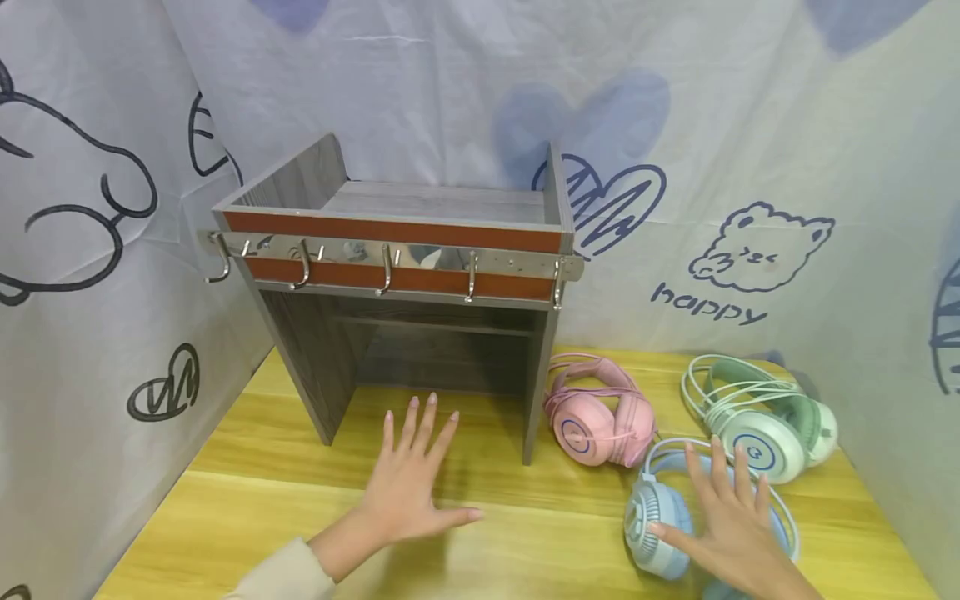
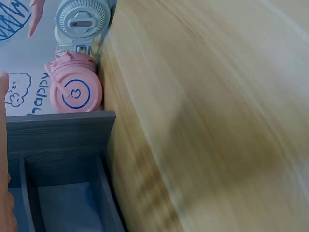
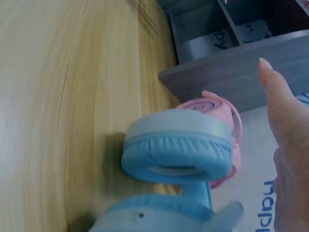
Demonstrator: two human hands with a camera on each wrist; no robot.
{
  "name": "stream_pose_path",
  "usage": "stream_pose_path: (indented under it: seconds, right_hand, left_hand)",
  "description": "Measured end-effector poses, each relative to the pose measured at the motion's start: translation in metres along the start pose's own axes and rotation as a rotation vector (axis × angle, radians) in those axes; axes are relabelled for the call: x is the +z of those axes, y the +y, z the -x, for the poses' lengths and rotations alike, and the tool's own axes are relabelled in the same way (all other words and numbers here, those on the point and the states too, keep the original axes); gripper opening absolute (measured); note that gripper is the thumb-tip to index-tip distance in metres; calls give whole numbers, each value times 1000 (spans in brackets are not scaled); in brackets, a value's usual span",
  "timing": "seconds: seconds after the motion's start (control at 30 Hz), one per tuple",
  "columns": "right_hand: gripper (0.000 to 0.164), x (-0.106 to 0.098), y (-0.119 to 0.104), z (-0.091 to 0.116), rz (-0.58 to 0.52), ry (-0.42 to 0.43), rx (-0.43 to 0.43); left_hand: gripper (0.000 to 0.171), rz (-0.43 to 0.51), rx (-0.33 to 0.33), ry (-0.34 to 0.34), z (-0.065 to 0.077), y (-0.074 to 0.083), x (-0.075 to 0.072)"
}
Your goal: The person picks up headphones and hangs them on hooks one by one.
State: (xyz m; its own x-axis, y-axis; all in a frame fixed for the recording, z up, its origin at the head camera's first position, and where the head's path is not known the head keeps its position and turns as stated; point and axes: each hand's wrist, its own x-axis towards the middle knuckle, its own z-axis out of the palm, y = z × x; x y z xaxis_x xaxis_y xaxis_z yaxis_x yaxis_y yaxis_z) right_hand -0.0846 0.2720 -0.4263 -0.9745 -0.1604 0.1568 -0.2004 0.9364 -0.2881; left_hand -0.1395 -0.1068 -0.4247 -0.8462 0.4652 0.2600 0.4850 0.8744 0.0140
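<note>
My left hand (image 1: 408, 483) hovers with spread, straight fingers over the table in front of a grey wooden shelf (image 1: 540, 367), holding nothing. Over the blue headphones (image 1: 651, 525) at the right front, my right hand (image 1: 727, 521) is held out with fingers spread; in the right wrist view its thumb stands apart from the blue ear cushion (image 3: 178, 154). Pink headphones (image 1: 592, 425) lie beside the shelf's right side panel. Farther right lie green headphones (image 1: 765, 437) with their cable looped over them. My right hand hides part of the blue pair.
Across the shelf's front runs a metal rail with several hooks (image 1: 386, 271), its ends jutting past the sides. The shelf has an open top tray (image 1: 442, 200). A yellowish wooden table (image 1: 247, 492) carries everything. Printed white cloth (image 1: 420, 100) hangs behind and at both sides.
</note>
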Motion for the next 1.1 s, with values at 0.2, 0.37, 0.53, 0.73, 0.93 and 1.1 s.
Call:
stream_pose_path:
  seconds: [0.2,0.37,0.53,0.73,0.93,1.1]
  right_hand:
    - [103,-6,16,7,0,25,18]
    - [102,-11,28,12,-30,38,23]
    - [102,-14,40,17,-40,49,42]
    - [102,-14,51,22,-56,64,57]
    - [100,-6,67,29,-106,119,64]
    - [93,0,84,36,-147,136,88]
  left_hand:
    - [110,32,13,6,0,-7,-15]
    - [109,51,8,-11,0,-12,-29]
    - [108,50,35,-13,-1,-18,-44]
    - [108,27,99,-28,-3,-28,-60]
    - [111,23,135,-39,-3,-34,-80]
    - [112,23,162,-25,-4,-39,-96]
